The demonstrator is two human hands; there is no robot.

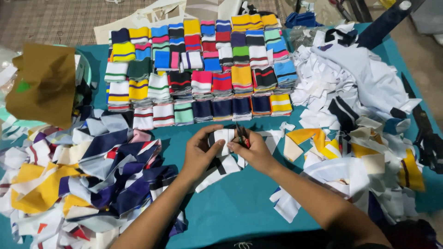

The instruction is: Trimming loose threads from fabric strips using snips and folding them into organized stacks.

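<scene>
My left hand (pixel 199 150) pinches the left edge of a small white knit fabric piece (pixel 223 137) with a dark stripe, held just above the teal table (pixel 240 203). My right hand (pixel 254 150) touches the piece's right edge and grips a small pair of thread snips (pixel 242 134) with red and dark handles, their tip pointing up beside the fabric. More white-and-dark striped strips (pixel 217 170) lie under my hands.
Rows of folded striped knit pieces (pixel 198 69) in many colours fill the table's far half. A heap of navy, yellow and white scraps (pixel 83 175) lies left, a white and yellow heap (pixel 355 115) right. A brown paper bag (pixel 44 83) stands far left.
</scene>
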